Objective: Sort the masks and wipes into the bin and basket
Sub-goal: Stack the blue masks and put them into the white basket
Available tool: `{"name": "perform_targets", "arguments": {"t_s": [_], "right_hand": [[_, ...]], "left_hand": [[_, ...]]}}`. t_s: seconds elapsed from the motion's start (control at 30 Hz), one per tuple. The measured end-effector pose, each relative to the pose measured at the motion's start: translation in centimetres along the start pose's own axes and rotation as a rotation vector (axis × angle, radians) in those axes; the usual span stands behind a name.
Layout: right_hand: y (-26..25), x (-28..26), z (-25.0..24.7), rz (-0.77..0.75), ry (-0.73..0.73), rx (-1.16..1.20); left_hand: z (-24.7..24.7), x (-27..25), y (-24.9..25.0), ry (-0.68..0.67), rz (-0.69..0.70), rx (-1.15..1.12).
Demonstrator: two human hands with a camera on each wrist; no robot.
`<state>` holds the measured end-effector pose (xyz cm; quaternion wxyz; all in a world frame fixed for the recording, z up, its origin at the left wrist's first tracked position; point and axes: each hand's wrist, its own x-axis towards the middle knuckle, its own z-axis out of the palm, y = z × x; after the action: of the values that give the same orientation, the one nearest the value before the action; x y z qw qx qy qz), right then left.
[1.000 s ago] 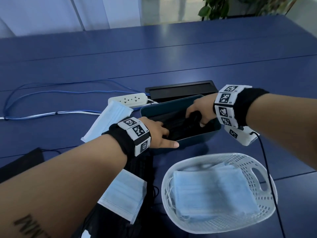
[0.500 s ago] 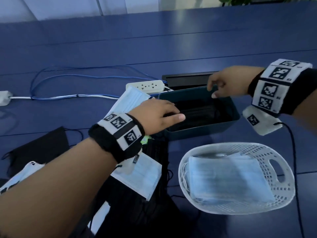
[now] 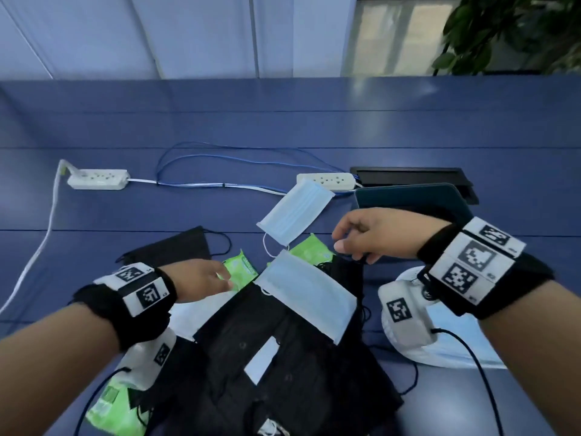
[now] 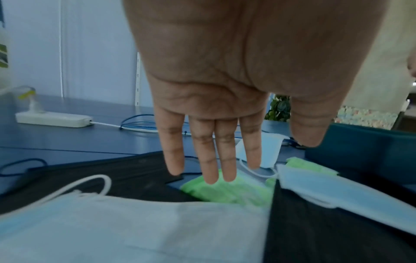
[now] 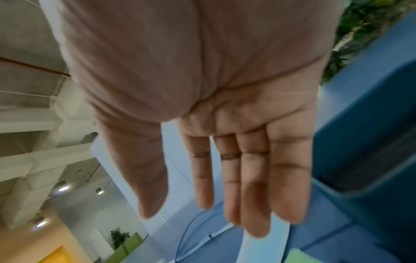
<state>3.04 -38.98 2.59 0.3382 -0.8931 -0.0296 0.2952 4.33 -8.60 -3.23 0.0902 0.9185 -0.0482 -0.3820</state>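
A pile of black masks (image 3: 283, 357) lies in front of me, with blue masks (image 3: 308, 303) on and beside it and green wipe packs (image 3: 242, 269) among them. My left hand (image 3: 224, 278) reaches with straight fingers over one green wipe pack (image 4: 225, 192), fingertips at or just above it, holding nothing. Over the pile's right edge my right hand (image 3: 349, 250) hovers with relaxed fingers, empty, and its palm shows open in the right wrist view (image 5: 202, 213). The dark teal bin (image 3: 408, 196) stands behind that hand. My right wrist mostly hides the white basket (image 3: 418, 357).
Two white power strips (image 3: 97, 179) and blue cables (image 3: 220, 184) lie at the back of the blue table. Nearer, a single blue mask (image 3: 295, 215) and a black mask (image 3: 176, 247) lie apart from the pile. Another green wipe pack (image 3: 110, 413) sits under my left forearm.
Both hands have left the bin and moved toward me over the pile. The left hand now reaches to a green wipe pack. My view has swung left.
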Motion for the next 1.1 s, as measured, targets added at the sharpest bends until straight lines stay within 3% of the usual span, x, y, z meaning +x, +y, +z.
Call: {"name": "perform_targets", "arguments": {"t_s": [0.2, 0.33, 0.43, 0.53, 0.6, 0.67, 0.8, 0.87, 1.0, 1.1], "right_hand": [[-0.4, 5.4, 7.1, 0.273, -0.006, -0.300], [1.4, 7.0, 10.3, 0.411, 0.081, -0.289], [2.2, 7.2, 11.3, 0.438, 0.174, -0.227], [2.5, 7.3, 11.8, 0.414, 0.201, -0.163], [2.4, 7.2, 11.8, 0.388, 0.238, -0.109], [2.0, 6.7, 11.4, 0.358, 0.281, -0.059], [0.2, 4.9, 10.5, 0.257, 0.438, 0.032], [-0.8, 3.9, 9.8, 0.181, 0.517, 0.087], [-3.0, 2.5, 8.3, 0.069, 0.632, 0.191], [-4.1, 1.6, 7.5, -0.021, 0.665, 0.249]], "left_hand": [[2.3, 1.8, -2.4, 0.007, 0.036, 0.041], [5.7, 2.9, -1.6, 0.068, 0.128, 0.028], [6.7, 3.2, -2.0, 0.106, 0.201, -0.132], [5.6, 3.5, -4.4, 0.338, 0.252, -0.276], [3.9, 3.9, -6.4, 0.460, 0.223, -0.099], [2.5, 4.1, -7.9, 0.358, 0.175, 0.119], [1.9, 4.6, -8.6, 0.117, 0.207, 0.197], [2.3, 4.9, -8.6, 0.119, 0.195, 0.262], [3.7, 5.3, -8.8, 0.250, 0.191, 0.322], [3.5, 5.5, -8.2, 0.231, 0.201, 0.361]]}}
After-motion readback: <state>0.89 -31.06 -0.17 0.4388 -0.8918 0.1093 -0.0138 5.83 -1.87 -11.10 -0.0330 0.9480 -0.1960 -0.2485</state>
